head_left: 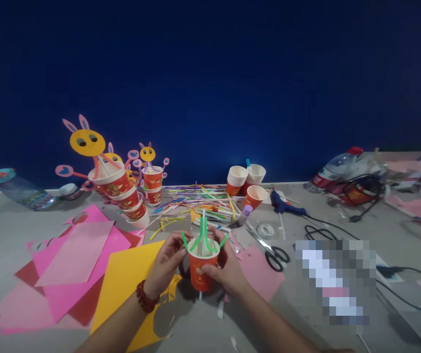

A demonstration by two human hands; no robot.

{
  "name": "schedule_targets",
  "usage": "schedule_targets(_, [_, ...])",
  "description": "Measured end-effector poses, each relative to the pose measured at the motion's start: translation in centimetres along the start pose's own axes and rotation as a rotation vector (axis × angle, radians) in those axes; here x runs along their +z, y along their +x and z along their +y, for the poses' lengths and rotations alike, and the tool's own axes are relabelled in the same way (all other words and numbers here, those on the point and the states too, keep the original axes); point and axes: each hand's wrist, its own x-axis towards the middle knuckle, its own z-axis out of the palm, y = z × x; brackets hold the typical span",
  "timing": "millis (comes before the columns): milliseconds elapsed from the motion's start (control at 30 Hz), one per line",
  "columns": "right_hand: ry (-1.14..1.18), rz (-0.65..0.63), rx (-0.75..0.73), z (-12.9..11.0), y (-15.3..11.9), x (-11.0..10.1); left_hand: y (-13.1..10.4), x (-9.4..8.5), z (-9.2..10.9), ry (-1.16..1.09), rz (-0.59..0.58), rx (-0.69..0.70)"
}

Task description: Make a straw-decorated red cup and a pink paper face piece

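The round red-orange paper cup (197,280) bears a pale print; its slender plastic straws (206,233) are green, the flat paper sheet (122,279) plain yellow, the wall (210,88) deep blue.

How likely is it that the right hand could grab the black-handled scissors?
Probably yes: mostly flat pink paper lies between the right hand and the scissors. But that hand is on the red cup, so it may need to let go first.

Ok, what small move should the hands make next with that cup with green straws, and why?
I'd guess the left hand should reach for the yellow paper while the right hand holds the cup: its green straws carry no face, whereas the figures standing behind, to the left, have yellow faces.
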Motion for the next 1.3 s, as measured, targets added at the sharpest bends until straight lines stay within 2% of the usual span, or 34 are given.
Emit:
schedule_targets(100, [-0.087,0.051,-0.021,0.5,0.1,-0.2,0.0,0.5,-0.5,0.010,0.113,0.005])
schedule_targets(333, [-0.151,0.083,-0.079,1.4,0.1,-0.1,-0.8,1.0,-0.5,0.294,0.267,0.043])
schedule_targets(400, [-0.157,0.097,-0.091,1.4,0.0,0.0,-1.3,1.4,-0.8,0.319,0.249,0.065])
schedule_targets(533, [-0.156,0.122,-0.096,1.3,0.0,0.1,-2.3,2.1,-1.9,0.181,0.121,0.057])
schedule_targets(667, [-0.122,0.124,-0.095,1.2,0.0,0.3,-2.6,2.2,-3.0,0.175,0.051,0.042])
schedule_targets(867, [-0.103,0.102,-0.084,1.0,-0.1,0.4,-2.4,1.9,-2.7,0.257,0.094,0.057])
schedule_targets(1133, [-0.071,0.080,-0.088,1.0,-0.2,0.3,-2.6,1.4,-2.5,0.375,0.011,0.079])
schedule_targets(1300, [-0.063,0.094,-0.076,0.5,-0.1,0.4,-2.6,1.5,-2.6,0.401,0.014,0.100])
